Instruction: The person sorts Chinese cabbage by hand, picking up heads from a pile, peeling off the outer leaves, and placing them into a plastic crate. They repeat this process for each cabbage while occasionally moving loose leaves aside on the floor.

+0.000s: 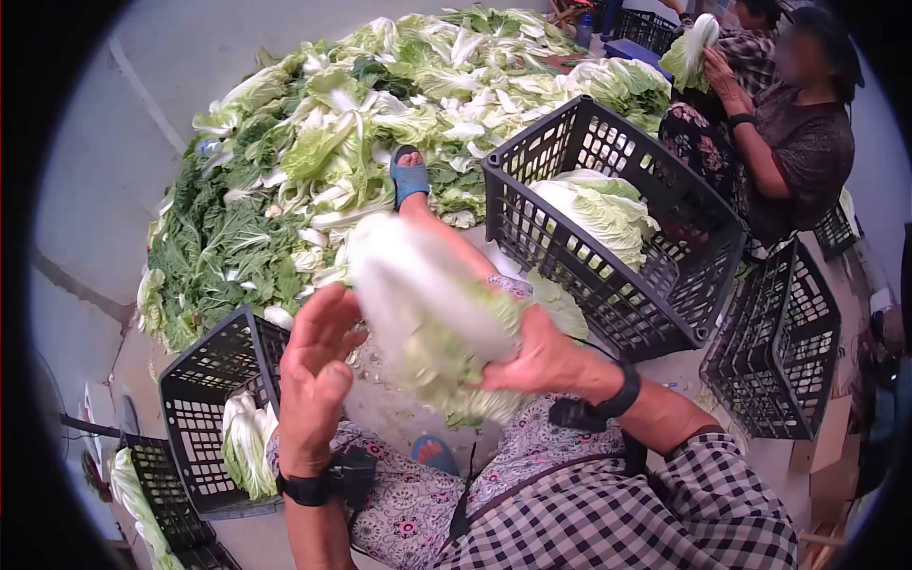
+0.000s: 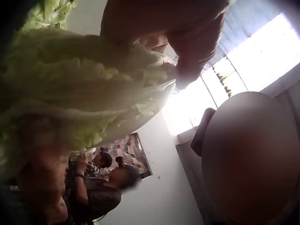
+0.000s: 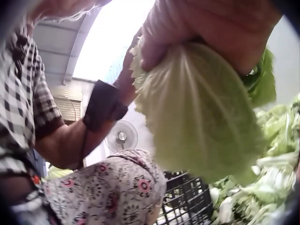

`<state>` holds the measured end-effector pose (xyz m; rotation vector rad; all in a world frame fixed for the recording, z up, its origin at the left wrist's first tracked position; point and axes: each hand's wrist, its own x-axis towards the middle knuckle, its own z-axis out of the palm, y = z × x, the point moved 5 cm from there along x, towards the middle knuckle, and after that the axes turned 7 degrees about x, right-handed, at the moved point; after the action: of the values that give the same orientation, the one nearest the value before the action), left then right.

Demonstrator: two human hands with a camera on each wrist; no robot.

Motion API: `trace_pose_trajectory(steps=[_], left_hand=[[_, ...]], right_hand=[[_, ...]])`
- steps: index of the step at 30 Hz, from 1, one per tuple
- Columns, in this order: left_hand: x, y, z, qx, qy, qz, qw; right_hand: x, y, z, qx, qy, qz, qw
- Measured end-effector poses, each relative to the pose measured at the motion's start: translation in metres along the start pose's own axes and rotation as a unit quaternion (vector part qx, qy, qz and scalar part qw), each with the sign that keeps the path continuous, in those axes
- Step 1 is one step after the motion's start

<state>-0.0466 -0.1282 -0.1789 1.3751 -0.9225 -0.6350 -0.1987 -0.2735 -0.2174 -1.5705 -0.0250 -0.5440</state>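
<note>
A napa cabbage [image 1: 418, 313], blurred by motion, is held over the lap with its white base pointing up and away. My right hand [image 1: 541, 356] grips it at the leafy end. In the right wrist view the right hand [image 3: 206, 28] has its thumb pressed over a broad pale green leaf [image 3: 197, 112]. Just left of the cabbage is my left hand [image 1: 318, 375], its fingers loosely bent and the thumb apart from them. The left wrist view has the left hand [image 2: 164, 28] along the cabbage's upper side, and the cabbage [image 2: 89, 84] fills much of the picture.
A large heap of loose cabbage leaves [image 1: 361, 133] covers the floor ahead. One black crate [image 1: 608, 275] at front right holds cabbages; another crate [image 1: 204, 380] at left holds one. More crates [image 1: 779, 351] stand at right. A seated person [image 1: 798, 142] holds a cabbage [image 1: 691, 57].
</note>
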Motion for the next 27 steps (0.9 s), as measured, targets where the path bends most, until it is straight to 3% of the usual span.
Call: trace_pose_trajectory(steps=[2, 4, 6, 9, 11, 15, 18, 21, 24, 25, 27], left_hand=[[-0.001, -0.027, -0.022, 0.007, 0.021, -0.085, 0.996], [-0.001, -0.046, -0.04, -0.043, 0.063, -0.112, 0.991], [0.001, -0.051, -0.051, -0.07, 0.088, -0.125, 0.986], [0.003, -0.048, -0.048, -0.067, 0.062, -0.109, 0.99], [0.002, -0.047, -0.043, -0.044, 0.049, -0.107, 0.992], [0.002, -0.046, -0.037, -0.02, 0.035, -0.115, 0.992], [0.002, -0.051, -0.04, -0.005, 0.057, -0.141, 0.988], [0.005, -0.053, -0.039, 0.003, 0.059, -0.146, 0.988], [0.007, -0.055, -0.034, 0.007, 0.048, -0.151, 0.987], [0.008, -0.055, -0.033, 0.007, 0.046, -0.151, 0.987], [0.009, -0.056, -0.031, 0.007, 0.044, -0.153, 0.987]], right_hand=[[0.001, -0.027, -0.041, -0.077, 0.06, 0.019, 0.995], [-0.005, -0.05, -0.085, -0.169, 0.129, 0.079, 0.974], [-0.014, -0.066, -0.133, -0.25, 0.203, 0.108, 0.94], [-0.027, -0.078, -0.183, -0.255, 0.319, 0.116, 0.905], [-0.037, -0.079, -0.215, -0.345, 0.364, 0.145, 0.853], [-0.035, -0.065, -0.256, -0.418, 0.337, 0.119, 0.835], [-0.018, -0.056, -0.277, -0.49, 0.294, 0.147, 0.807], [-0.004, -0.014, -0.319, -0.542, 0.241, 0.099, 0.799], [-0.009, 0.037, -0.336, -0.586, 0.165, 0.258, 0.751], [-0.016, 0.062, -0.355, -0.532, 0.135, 0.265, 0.793], [-0.024, 0.068, -0.351, -0.484, 0.149, 0.295, 0.81]])
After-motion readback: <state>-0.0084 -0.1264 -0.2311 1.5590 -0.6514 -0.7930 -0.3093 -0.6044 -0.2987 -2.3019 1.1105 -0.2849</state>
